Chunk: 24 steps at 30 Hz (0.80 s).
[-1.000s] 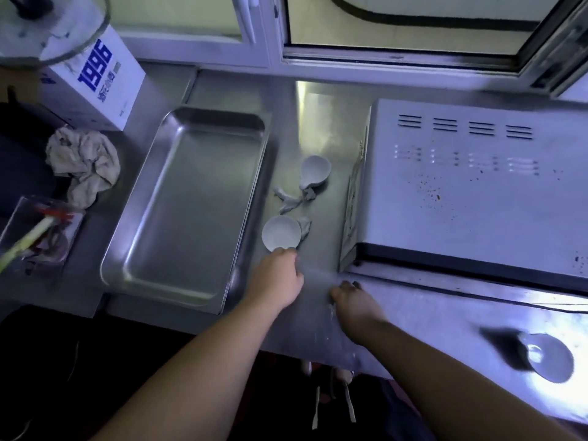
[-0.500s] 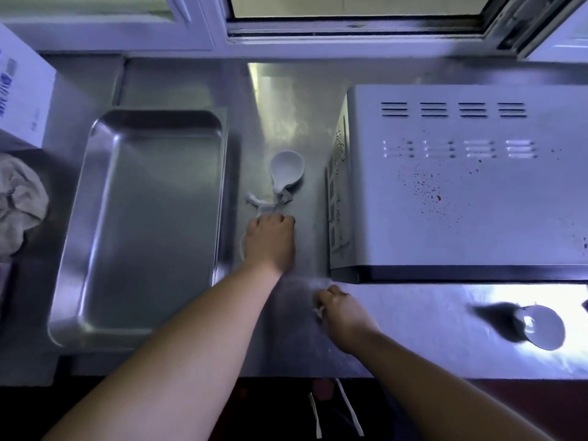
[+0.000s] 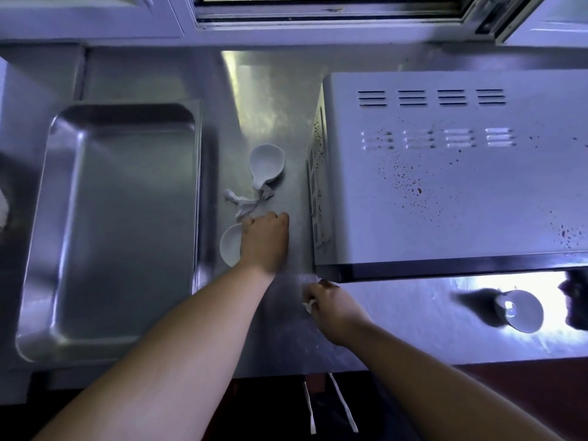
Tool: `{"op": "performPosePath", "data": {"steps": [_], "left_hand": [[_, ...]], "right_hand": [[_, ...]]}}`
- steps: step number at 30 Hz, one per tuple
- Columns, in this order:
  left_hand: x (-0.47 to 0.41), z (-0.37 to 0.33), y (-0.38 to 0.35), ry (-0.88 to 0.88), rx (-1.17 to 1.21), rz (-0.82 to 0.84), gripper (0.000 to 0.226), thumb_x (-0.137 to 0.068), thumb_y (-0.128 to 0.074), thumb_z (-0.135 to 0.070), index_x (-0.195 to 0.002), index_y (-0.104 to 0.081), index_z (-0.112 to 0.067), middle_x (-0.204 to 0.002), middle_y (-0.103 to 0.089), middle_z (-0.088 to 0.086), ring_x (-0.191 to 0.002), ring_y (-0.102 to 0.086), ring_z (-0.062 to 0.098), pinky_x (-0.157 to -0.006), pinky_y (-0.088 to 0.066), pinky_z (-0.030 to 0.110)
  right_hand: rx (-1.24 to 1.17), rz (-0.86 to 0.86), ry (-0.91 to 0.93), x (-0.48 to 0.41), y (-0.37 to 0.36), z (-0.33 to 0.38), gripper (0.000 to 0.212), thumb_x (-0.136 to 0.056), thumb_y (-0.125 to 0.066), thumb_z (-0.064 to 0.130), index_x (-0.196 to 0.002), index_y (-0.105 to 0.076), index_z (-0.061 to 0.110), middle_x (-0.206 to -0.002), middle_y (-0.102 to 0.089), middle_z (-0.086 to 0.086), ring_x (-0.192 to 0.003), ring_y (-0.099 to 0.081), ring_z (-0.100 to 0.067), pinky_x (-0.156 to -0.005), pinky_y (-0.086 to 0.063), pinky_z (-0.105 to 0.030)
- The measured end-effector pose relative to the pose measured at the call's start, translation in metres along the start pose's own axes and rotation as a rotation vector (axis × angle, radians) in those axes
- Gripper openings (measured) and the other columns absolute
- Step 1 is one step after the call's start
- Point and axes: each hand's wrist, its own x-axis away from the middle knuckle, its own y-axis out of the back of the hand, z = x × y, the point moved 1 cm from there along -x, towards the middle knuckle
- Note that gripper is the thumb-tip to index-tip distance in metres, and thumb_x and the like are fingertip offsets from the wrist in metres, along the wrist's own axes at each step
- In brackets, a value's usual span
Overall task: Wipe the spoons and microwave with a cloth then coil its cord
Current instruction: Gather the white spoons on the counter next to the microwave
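Observation:
Two white ceramic spoons lie on the steel counter between a tray and the microwave [image 3: 445,192], a white box speckled with brown spots on top. The far spoon [image 3: 266,163] lies free, with crumpled white scraps [image 3: 245,202] just in front of it. My left hand [image 3: 264,241] rests over the near spoon [image 3: 230,246], fingers curled at its handle; only the bowl shows. My right hand [image 3: 334,310] sits by the microwave's front left corner, closed on a small white scrap [image 3: 308,306]. No cord is in view.
A deep steel tray [image 3: 121,224] fills the left of the counter. A round clear object [image 3: 521,310] and a dark shape [image 3: 576,300] sit in front of the microwave at the right. A window frame [image 3: 331,14] runs along the back.
My left hand has moved forward from the counter edge onto the near spoon, covering its handle. My right hand stays by the microwave corner. The view has shifted right and closer.

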Motion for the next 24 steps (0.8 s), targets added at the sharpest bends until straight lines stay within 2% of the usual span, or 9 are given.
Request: {"op": "performPosePath", "data": {"steps": [5,9,11,13,15,17,20,24], "left_hand": [[0.021,-0.004,0.003,0.040,0.149,0.016,0.026,-0.091,-0.051,-0.003,-0.112,-0.060,-0.014,-0.108,-0.064,0.009,-0.100,-0.064,0.036,-0.078,-0.046,0.042],[0.048,0.001,0.000,0.121,0.315,0.045,0.042,-0.089,-0.051,-0.003,-0.125,-0.066,-0.020,-0.121,-0.062,0.008,-0.106,-0.062,0.039,-0.089,-0.052,0.046],[0.066,0.003,-0.002,0.172,0.367,0.033,0.037,-0.089,-0.054,-0.006,-0.120,-0.068,-0.020,-0.119,-0.059,0.008,-0.104,-0.060,0.038,-0.085,-0.054,0.043],[0.088,0.002,-0.003,0.196,0.394,-0.047,0.025,-0.087,-0.056,-0.005,-0.105,-0.070,-0.016,-0.111,-0.057,0.009,-0.092,-0.059,0.040,-0.072,-0.053,0.041],[0.110,-0.001,-0.003,0.245,0.401,-0.109,0.020,-0.085,-0.055,-0.002,-0.094,-0.070,-0.013,-0.106,-0.058,0.008,-0.085,-0.059,0.039,-0.066,-0.052,0.040],[0.131,-0.004,-0.006,0.309,0.429,-0.118,0.017,-0.089,-0.056,-0.005,-0.093,-0.068,-0.016,-0.102,-0.064,0.005,-0.088,-0.061,0.032,-0.067,-0.050,0.037],[0.166,-0.009,-0.017,0.412,0.489,-0.119,0.008,-0.095,-0.058,-0.016,-0.096,-0.065,-0.019,-0.098,-0.070,0.002,-0.091,-0.062,0.027,-0.067,-0.042,0.032],[0.226,-0.018,-0.039,0.520,0.634,-0.153,0.008,-0.091,-0.057,-0.024,-0.094,-0.063,-0.021,-0.091,-0.068,0.002,-0.088,-0.062,0.028,-0.075,-0.051,0.037]], "right_hand": [[0.032,0.033,0.035,0.008,0.001,-0.003,0.016,-0.097,-0.047,0.017,-0.103,-0.062,0.016,-0.109,-0.060,-0.008,-0.088,-0.064,-0.028,-0.074,-0.055,-0.040],[0.059,0.049,0.066,0.017,0.004,-0.006,0.016,-0.099,-0.047,0.019,-0.104,-0.062,0.017,-0.109,-0.058,-0.006,-0.088,-0.061,-0.024,-0.078,-0.055,-0.041],[0.082,0.044,0.096,0.022,0.007,-0.007,0.016,-0.099,-0.048,0.020,-0.104,-0.063,0.017,-0.109,-0.058,-0.005,-0.087,-0.059,-0.021,-0.076,-0.053,-0.036],[0.097,0.038,0.135,0.027,0.010,-0.008,0.016,-0.099,-0.049,0.019,-0.104,-0.064,0.016,-0.110,-0.058,-0.006,-0.085,-0.056,-0.020,-0.072,-0.045,-0.031],[0.115,0.026,0.175,0.032,0.011,-0.008,0.017,-0.099,-0.051,0.018,-0.106,-0.066,0.016,-0.113,-0.060,-0.007,-0.090,-0.058,-0.023,-0.072,-0.039,-0.027],[0.149,0.016,0.214,0.037,0.010,-0.008,0.019,-0.098,-0.051,0.019,-0.109,-0.066,0.017,-0.115,-0.060,-0.007,-0.097,-0.061,-0.027,-0.073,-0.038,-0.027],[0.197,0.005,0.289,0.044,0.004,-0.005,0.023,-0.096,-0.052,0.016,-0.112,-0.069,0.018,-0.118,-0.063,-0.008,-0.102,-0.062,-0.029,-0.081,-0.046,-0.031],[0.268,0.037,0.365,0.055,-0.012,0.007,0.029,-0.097,-0.051,0.011,-0.119,-0.071,0.013,-0.123,-0.065,-0.013,-0.111,-0.061,-0.031,-0.087,-0.043,-0.029]]}}
